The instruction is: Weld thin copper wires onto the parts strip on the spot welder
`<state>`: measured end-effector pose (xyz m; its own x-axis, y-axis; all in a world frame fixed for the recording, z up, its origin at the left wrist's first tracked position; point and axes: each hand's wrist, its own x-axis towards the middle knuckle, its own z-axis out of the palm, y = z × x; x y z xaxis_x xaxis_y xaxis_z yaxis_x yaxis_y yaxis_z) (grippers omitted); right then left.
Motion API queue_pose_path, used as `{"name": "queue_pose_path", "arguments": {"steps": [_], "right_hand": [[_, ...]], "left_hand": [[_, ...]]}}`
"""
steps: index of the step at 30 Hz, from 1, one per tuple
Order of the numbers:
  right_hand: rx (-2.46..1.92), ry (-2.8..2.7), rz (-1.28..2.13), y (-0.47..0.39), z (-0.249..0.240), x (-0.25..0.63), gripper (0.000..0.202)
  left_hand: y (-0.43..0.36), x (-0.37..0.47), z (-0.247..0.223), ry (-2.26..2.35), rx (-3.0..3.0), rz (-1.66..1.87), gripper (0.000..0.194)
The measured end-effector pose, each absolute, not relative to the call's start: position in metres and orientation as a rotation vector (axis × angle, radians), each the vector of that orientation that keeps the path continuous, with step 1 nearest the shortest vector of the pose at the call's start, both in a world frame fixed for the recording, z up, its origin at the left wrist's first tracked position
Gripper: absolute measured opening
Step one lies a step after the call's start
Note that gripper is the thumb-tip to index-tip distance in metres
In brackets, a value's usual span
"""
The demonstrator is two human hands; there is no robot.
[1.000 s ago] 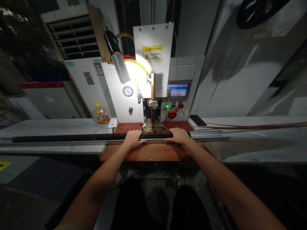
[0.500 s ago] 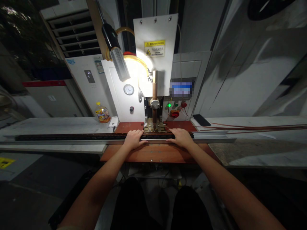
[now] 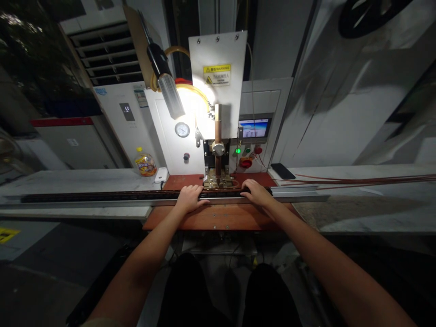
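A long dark strip with brownish edges (image 3: 112, 195) lies along a silver metal rail (image 3: 301, 192) that runs across the bench. My left hand (image 3: 189, 198) is closed over the strip just left of the machine's head, its thumb along the near side. To the right, my right hand (image 3: 256, 193) grips the strip with curled fingers, the tips partly hidden. Between and behind the hands, a copper-coloured electrode rod (image 3: 218, 165) points down at a small metal fixture (image 3: 210, 180). Whether the rod touches anything is too small to tell.
The white machine (image 3: 218, 54) carries a warning label, gauge, screen and lit green button. A bright lamp (image 3: 170, 93) hangs at left. On the bench stand a bottle (image 3: 146, 162) and a white box (image 3: 161, 175); a phone (image 3: 283, 171) and thin brown strips (image 3: 368, 180) lie right.
My right hand has drawn its fingers in and curled them more over the strip. The left hand keeps its place. The view has shifted slightly.
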<state>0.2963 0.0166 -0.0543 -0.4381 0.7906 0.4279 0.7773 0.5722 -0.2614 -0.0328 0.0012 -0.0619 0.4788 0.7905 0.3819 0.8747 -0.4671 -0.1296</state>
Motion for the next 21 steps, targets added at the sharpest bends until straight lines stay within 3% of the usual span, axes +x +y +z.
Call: {"name": "queue_pose_path", "arguments": {"steps": [5, 21], "right_hand": [[-1.369, -2.33, 0.27, 0.03, -0.045, 0.296, 0.006], [-1.501, -2.324, 0.152, 0.027, -0.036, 0.288, 0.011]], "left_hand": [[0.001, -0.033, -0.061, -1.417, -2.429, -0.372, 0.069], [0.0, -0.032, -0.059, -1.426, -2.436, -0.347, 0.071]]}}
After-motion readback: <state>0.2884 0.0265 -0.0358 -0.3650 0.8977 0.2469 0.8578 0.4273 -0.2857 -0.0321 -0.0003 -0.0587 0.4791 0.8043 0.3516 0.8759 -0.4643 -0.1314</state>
